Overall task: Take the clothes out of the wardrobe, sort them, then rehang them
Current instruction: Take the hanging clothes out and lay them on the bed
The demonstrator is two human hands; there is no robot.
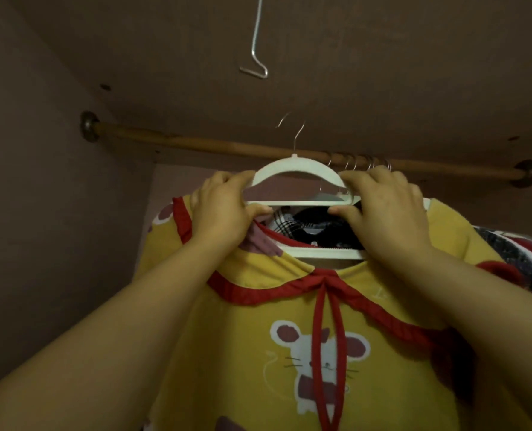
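Observation:
A yellow top (258,353) with red trim, a red bow tie string and a white mouse print hangs on a white hanger (295,169). My left hand (224,209) grips the hanger's left shoulder and my right hand (382,213) grips its right shoulder. The hanger's thin wire hook (298,135) rises just in front of the wooden rail (196,144), which runs across the wardrobe; whether the hook rests on the rail I cannot tell. Behind the collar opening, a plaid and a black garment (314,227) show.
Several wire hooks (361,163) of other hangers sit bunched on the rail to the right. A dark patterned garment (522,262) hangs at the far right. A bent metal hook (255,70) dangles from the wardrobe ceiling. The rail's left stretch is bare.

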